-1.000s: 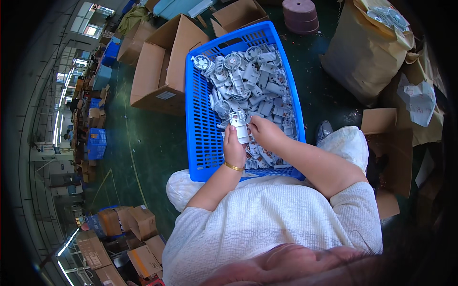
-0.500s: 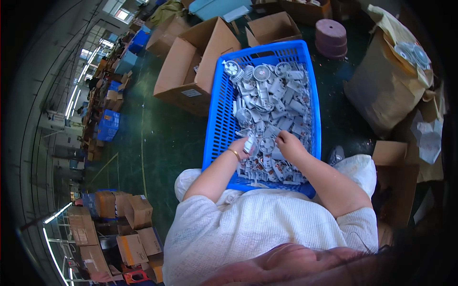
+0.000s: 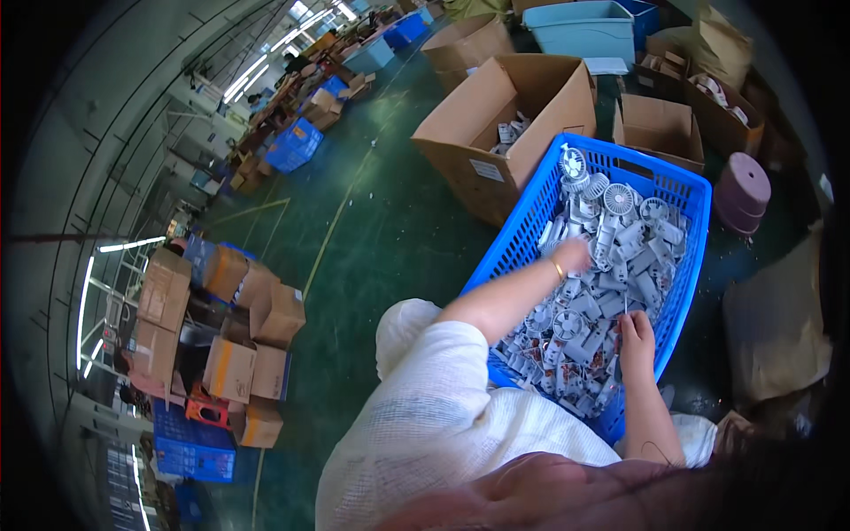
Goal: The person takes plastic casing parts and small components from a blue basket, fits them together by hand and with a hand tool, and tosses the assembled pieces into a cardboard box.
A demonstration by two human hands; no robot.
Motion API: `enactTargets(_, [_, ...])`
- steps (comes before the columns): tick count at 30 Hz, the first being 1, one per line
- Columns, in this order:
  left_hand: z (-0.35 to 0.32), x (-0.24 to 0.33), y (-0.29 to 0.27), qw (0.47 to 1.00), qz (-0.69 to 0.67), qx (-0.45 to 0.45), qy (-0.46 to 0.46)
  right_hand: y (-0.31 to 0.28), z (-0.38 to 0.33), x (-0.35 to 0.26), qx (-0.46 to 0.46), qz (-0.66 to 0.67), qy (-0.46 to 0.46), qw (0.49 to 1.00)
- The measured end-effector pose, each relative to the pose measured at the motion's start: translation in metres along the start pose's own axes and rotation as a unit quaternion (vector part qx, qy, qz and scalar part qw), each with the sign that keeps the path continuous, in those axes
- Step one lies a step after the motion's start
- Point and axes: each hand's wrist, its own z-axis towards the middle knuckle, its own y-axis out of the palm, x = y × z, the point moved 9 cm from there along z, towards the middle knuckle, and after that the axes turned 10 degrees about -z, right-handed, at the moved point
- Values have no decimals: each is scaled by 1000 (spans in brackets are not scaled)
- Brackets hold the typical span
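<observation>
A blue plastic basket (image 3: pixel 693 292) in front of me is filled with grey-white handheld fans and loose casing pieces. My left hand (image 3: pixel 574 254), with a gold bangle at the wrist, reaches over the basket's left side onto the heap. Its fingers are smeared and partly hidden, so its grip does not show. Close to it stands a round fan head (image 3: pixel 617 199). Over the basket's right side, my right hand (image 3: pixel 636 334) is closed in a pinch. Something thin seems to stick up from its fingertips, too small to name. Another fan head (image 3: pixel 568 325) lies between my hands.
A large cardboard box (image 3: pixel 460 150) holding some grey parts touches the basket's far left. Past the far end is a smaller open carton (image 3: pixel 660 128). A pink round stool (image 3: pixel 742 190) and a big brown sack (image 3: pixel 775 319) stand at the right. Stacked cartons (image 3: pixel 235 363) are at the left.
The view has swung left, so the basket appears further right and tilted. My left hand has moved forward from the near part of the heap; the white piece it held no longer shows.
</observation>
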Motion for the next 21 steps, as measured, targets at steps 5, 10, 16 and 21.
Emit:
enactTargets(5, [-87,36,159,935,-168,-161,-269,8,-6,7,-19,97,76,992])
enactTargets(10, [-93,136,169,865,-230,-394,-208,1,-15,22,-29,144,154,977])
enactTargets(16, [-122,101,262,903,13,-388,-185,13,-21,13,-54,174,174,968])
enactTargets(21, [-135,53,285,924,-191,-283,-174,37,-30,-1,-101,174,173,964])
